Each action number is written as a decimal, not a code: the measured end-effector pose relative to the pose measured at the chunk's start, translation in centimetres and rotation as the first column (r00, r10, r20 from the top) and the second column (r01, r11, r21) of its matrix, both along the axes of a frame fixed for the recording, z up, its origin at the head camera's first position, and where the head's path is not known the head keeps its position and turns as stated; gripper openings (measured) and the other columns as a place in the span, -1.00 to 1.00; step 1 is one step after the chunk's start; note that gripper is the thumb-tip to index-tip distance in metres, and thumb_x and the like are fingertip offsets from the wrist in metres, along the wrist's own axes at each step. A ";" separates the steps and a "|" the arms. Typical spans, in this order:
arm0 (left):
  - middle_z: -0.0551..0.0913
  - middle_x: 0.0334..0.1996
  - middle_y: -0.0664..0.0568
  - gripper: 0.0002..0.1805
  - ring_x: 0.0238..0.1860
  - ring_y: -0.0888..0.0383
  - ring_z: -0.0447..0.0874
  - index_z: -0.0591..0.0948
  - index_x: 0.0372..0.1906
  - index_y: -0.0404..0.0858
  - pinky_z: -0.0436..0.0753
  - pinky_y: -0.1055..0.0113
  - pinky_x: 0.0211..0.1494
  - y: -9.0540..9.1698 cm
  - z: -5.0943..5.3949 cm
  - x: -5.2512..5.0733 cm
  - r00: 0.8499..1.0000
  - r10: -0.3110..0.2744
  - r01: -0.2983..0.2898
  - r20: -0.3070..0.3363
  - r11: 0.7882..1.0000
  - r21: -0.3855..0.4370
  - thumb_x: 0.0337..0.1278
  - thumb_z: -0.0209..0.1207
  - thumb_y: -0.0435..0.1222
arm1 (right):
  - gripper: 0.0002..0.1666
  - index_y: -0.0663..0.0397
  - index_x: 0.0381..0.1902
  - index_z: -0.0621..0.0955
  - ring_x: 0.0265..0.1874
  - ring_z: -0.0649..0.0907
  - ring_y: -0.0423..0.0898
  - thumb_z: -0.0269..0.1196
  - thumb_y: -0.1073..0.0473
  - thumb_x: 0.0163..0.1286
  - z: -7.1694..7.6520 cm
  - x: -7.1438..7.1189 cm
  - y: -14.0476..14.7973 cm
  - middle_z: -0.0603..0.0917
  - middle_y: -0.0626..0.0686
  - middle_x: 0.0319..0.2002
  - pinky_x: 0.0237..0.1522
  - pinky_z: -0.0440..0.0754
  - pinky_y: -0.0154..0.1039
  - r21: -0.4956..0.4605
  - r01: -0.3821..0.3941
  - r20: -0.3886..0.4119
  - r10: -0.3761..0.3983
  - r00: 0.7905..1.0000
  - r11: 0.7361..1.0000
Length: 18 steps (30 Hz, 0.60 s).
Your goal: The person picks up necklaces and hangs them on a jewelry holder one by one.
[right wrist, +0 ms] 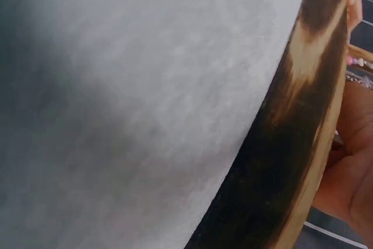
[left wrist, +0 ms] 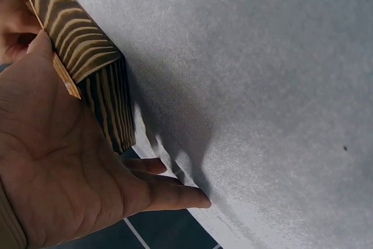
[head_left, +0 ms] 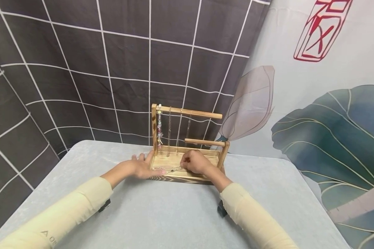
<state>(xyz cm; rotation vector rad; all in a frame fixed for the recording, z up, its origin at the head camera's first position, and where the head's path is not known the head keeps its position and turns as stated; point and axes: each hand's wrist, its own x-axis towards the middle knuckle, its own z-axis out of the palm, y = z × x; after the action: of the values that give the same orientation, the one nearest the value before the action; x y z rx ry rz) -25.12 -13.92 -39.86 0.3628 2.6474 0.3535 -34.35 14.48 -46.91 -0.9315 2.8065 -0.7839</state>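
Note:
A wooden jewelry stand (head_left: 187, 179) with a shallow tray base is on the table between both hands. My left hand (head_left: 141, 169) lies against the tray's left end, its thumb over the front rim and its other fingers stretched out; the left wrist view shows the palm (left wrist: 64, 155) beside the dark-grained corner. Inside the tray, a thin silvery chain (head_left: 174, 169) runs from near the left thumb to my right hand (head_left: 195, 162), whose curled fingertips pinch its end. In the right wrist view the tray's front wall (right wrist: 285, 138) partly hides the right hand (right wrist: 349, 185).
From the stand's upper bar (head_left: 202, 113) hang a beaded strand (head_left: 159, 126) and several thin chains (head_left: 169, 131). A shorter, lower bar (head_left: 205, 142) extends from the right post. Pale cloth covers the table (head_left: 162, 214); a dark checked curtain (head_left: 127, 58) hangs behind.

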 end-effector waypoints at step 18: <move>-0.09 0.72 -0.76 0.45 0.66 -0.90 -0.16 -0.29 0.85 -0.39 0.07 -0.77 0.65 0.1 0.0 -0.2 1.000 0.013 -0.013 0.012 1.000 -0.008 0.44 -0.11 0.64 | -0.74 0.34 -0.01 0.62 -0.12 0.77 -0.03 0.04 0.28 0.81 4.8 3.6 -0.6 0.81 0.30 -0.03 0.03 0.83 -0.18 -0.317 0.221 0.548 -0.012 0.837 0.922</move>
<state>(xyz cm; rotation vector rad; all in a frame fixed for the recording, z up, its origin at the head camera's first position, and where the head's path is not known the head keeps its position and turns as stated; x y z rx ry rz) -25.29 -13.78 -39.86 0.3398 2.6396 0.3482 -30.76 13.92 -42.11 -0.4568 2.2685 -1.3806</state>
